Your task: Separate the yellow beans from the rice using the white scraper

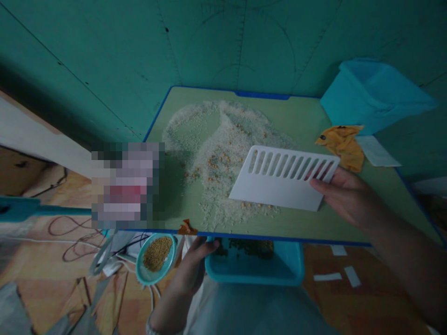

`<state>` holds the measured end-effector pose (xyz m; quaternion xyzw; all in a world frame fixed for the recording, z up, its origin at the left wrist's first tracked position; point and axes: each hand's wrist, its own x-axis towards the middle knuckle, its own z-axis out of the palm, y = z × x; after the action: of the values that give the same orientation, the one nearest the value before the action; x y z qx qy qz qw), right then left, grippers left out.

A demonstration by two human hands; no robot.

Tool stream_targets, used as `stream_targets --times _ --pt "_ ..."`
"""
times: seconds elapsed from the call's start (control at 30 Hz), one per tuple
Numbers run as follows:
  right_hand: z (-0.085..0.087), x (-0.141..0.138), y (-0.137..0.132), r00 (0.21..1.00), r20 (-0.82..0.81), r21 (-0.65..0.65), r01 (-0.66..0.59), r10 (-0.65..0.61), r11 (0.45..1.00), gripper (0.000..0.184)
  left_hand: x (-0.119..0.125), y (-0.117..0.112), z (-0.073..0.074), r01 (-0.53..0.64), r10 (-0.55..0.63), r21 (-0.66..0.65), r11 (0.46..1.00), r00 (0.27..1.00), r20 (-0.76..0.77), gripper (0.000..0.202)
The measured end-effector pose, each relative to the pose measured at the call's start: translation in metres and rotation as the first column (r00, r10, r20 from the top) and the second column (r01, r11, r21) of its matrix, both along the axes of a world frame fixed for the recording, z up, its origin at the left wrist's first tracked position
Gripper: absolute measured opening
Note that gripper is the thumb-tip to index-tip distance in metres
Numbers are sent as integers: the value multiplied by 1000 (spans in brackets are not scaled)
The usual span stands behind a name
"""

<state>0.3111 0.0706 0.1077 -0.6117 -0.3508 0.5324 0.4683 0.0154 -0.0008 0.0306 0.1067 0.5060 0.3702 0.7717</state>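
A green tabletop with a blue rim carries a spread of white rice mixed with small yellow grains. My right hand is shut on a white slotted scraper, gripped at its right end, with its lower edge resting in the rice. Below the table's near edge my left hand grips the left rim of a blue tray. That tray holds dark and yellowish grains.
A small blue bowl of yellow grains sits lower left, beside cables on the floor. A blue bag and an orange cloth lie at the table's right. A blurred patch covers the table's left corner. A teal wall stands behind.
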Motion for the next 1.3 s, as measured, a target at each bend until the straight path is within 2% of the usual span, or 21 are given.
stream_targets --times 0.23,0.6,0.77,0.93,1.17,1.3 --pt "1 -1 -13 999 4 -90 32 -31 995 40 -2 0 -2 -25 25 3 1000 999 29 42" --pt "-12 5 -36 999 38 -84 19 -16 996 32 0 1 -1 -22 22 3 1000 999 29 37" --pt "-10 6 -37 1000 -5 -137 -17 17 990 30 0 0 0 6 -6 18 1000 1000 27 36" --pt "-10 8 -41 1000 -1 -144 4 -4 990 30 1 1 2 0 0 7 1000 1000 25 36" --pt "-17 17 -48 993 30 -146 -111 116 983 23 2 1 2 3 -3 5 1000 1000 28 35" --pt "-19 19 -49 986 72 -120 -143 153 982 26 3 0 2 -2 2 1 1000 1000 24 34"
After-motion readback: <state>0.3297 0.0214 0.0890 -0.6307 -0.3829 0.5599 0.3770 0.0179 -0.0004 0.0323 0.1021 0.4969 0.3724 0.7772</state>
